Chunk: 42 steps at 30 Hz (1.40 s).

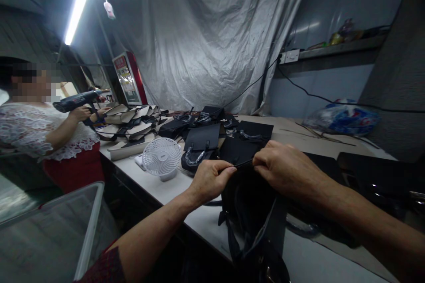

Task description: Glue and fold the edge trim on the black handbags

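Observation:
A black handbag (pixel 279 230) stands at the near edge of the table with its mouth open towards me. My left hand (pixel 210 179) pinches the bag's far top edge between thumb and fingers. A short way to the right, my right hand (pixel 279 166) is closed on the same edge, and a thin dark strip of it runs between the two hands. The bag's dark inside shows below my hands. Just beyond them lies another black handbag (pixel 201 139) with a plastic-wrapped handle.
A small white fan (pixel 162 157) stands left of my hands on the white table (pixel 149 188). Pale and black bag pieces (pixel 133 121) are heaped behind it. At left, a person (pixel 66 137) holds a heat-gun-like tool (pixel 78 101). A translucent bin (pixel 89 230) stands below. Black bags (pixel 375 177) lie at right.

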Motion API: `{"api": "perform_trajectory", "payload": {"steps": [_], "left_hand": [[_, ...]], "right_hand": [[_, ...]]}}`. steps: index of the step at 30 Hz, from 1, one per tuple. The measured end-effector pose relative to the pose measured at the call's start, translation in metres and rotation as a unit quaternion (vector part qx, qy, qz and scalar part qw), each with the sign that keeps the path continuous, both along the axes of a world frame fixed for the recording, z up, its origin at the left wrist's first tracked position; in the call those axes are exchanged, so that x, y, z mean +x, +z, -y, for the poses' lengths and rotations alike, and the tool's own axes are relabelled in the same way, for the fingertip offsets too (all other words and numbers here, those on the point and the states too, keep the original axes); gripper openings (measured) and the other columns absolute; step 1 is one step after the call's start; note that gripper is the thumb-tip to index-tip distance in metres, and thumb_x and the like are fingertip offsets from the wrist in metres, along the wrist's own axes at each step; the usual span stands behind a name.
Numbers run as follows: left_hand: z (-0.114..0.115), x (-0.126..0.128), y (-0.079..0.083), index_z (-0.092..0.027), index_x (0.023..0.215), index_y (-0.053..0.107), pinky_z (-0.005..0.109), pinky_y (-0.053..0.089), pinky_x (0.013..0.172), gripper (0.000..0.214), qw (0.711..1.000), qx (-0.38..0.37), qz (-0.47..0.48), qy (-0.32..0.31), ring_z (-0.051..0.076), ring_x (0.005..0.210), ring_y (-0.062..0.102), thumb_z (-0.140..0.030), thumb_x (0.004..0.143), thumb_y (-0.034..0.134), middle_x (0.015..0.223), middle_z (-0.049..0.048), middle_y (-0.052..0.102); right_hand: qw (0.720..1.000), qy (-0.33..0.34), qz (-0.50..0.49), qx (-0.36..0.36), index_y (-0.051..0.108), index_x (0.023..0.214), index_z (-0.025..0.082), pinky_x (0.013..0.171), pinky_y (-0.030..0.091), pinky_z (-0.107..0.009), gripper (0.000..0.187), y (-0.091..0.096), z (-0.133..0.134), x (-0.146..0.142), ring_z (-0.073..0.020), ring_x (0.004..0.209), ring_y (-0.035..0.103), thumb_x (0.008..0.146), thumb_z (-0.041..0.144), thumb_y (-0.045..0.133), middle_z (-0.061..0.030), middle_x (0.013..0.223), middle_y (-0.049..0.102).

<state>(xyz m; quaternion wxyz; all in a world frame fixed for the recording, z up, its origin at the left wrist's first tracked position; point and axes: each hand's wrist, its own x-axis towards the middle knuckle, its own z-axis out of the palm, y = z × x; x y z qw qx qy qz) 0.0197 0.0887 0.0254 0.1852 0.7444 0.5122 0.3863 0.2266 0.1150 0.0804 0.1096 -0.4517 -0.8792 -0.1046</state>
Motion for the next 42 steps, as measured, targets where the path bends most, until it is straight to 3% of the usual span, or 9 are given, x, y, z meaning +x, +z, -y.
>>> {"api": "perform_trajectory", "payload": {"steps": [6, 9, 12, 20, 24, 28, 34, 42], "left_hand": [[0.001, 0.004, -0.001, -0.015, 0.075, 0.076, 0.026, 0.032, 0.059, 0.031, 0.999, 0.027, -0.026, 0.001, 0.013, 0.061, 0.053, -0.030, 0.092, 0.054, 0.062, 0.0012, 0.064], [0.002, 0.005, 0.000, -0.015, 0.080, 0.077, 0.026, 0.034, 0.061, 0.030, 0.999, 0.022, -0.024, 0.000, 0.014, 0.064, 0.057, -0.029, 0.092, 0.055, 0.068, 0.0022, 0.068], [0.002, 0.005, 0.000, -0.015, 0.081, 0.077, 0.026, 0.036, 0.062, 0.029, 1.000, 0.022, -0.017, -0.002, 0.014, 0.065, 0.059, -0.029, 0.092, 0.055, 0.070, 0.0028, 0.070], [-0.003, 0.006, 0.006, -0.015, 0.084, 0.076, 0.025, 0.036, 0.061, 0.026, 1.000, 0.003, -0.017, -0.026, 0.013, 0.064, 0.057, -0.028, 0.089, 0.054, 0.071, 0.0012, 0.069], [-0.020, 0.014, 0.022, -0.017, 0.077, 0.074, 0.026, 0.031, 0.057, 0.021, 0.995, -0.018, -0.091, -0.036, 0.013, 0.061, 0.054, -0.036, 0.084, 0.066, 0.066, -0.0012, 0.065], [-0.031, 0.019, 0.030, -0.017, 0.063, 0.066, 0.028, 0.026, 0.056, 0.027, 0.988, 0.005, -0.154, -0.030, 0.012, 0.056, 0.048, -0.033, 0.085, 0.067, 0.055, -0.0033, 0.054], [-0.030, 0.016, 0.025, -0.018, 0.066, 0.067, 0.027, 0.027, 0.056, 0.025, 0.991, -0.007, -0.127, -0.030, 0.012, 0.057, 0.049, -0.033, 0.086, 0.066, 0.057, -0.0034, 0.054], [-0.028, 0.017, 0.027, -0.017, 0.068, 0.067, 0.025, 0.026, 0.055, 0.022, 0.992, -0.025, -0.121, -0.033, 0.010, 0.053, 0.045, -0.031, 0.085, 0.066, 0.056, -0.0049, 0.052]], "right_hand": [[0.999, -0.036, -0.002, 0.009, 0.074, 0.085, 0.024, 0.069, 0.037, -0.032, 0.020, 0.002, -0.002, -0.003, -0.0211, 0.077, 0.060, 0.092, 0.022, 0.055, -0.0082, 0.089, 0.065], [0.999, -0.050, -0.006, 0.017, 0.071, 0.098, 0.023, 0.068, 0.035, -0.032, 0.014, 0.001, -0.003, -0.005, -0.0223, 0.077, 0.059, 0.090, 0.022, 0.059, -0.0078, 0.089, 0.065], [0.998, -0.056, -0.004, 0.018, 0.069, 0.108, 0.022, 0.067, 0.035, -0.032, 0.020, 0.001, -0.004, -0.006, -0.0237, 0.080, 0.060, 0.090, 0.024, 0.061, -0.0090, 0.092, 0.066], [0.999, -0.027, 0.031, -0.001, 0.076, 0.086, 0.024, 0.068, 0.036, -0.032, 0.020, 0.007, -0.005, -0.012, -0.0242, 0.091, 0.061, 0.089, 0.017, 0.058, -0.0087, 0.086, 0.069], [0.999, -0.024, 0.039, 0.003, 0.076, 0.091, 0.023, 0.068, 0.035, -0.033, 0.020, 0.008, -0.008, -0.014, -0.0251, 0.091, 0.061, 0.088, 0.015, 0.058, -0.0097, 0.090, 0.069], [0.999, -0.044, 0.027, 0.002, 0.072, 0.100, 0.023, 0.065, 0.031, -0.031, 0.021, 0.007, -0.016, 0.001, -0.0217, 0.080, 0.060, 0.089, 0.017, 0.056, -0.0085, 0.092, 0.067], [0.998, -0.069, 0.006, 0.008, 0.067, 0.102, 0.020, 0.079, 0.032, -0.034, 0.022, 0.001, -0.034, 0.032, -0.0225, 0.092, 0.059, 0.084, 0.013, 0.055, -0.0069, 0.095, 0.066], [0.997, -0.082, 0.005, 0.007, 0.072, 0.106, 0.026, 0.081, 0.027, -0.039, 0.028, -0.002, -0.043, 0.029, -0.0269, 0.099, 0.058, 0.085, 0.017, 0.057, -0.0076, 0.094, 0.070]]}}
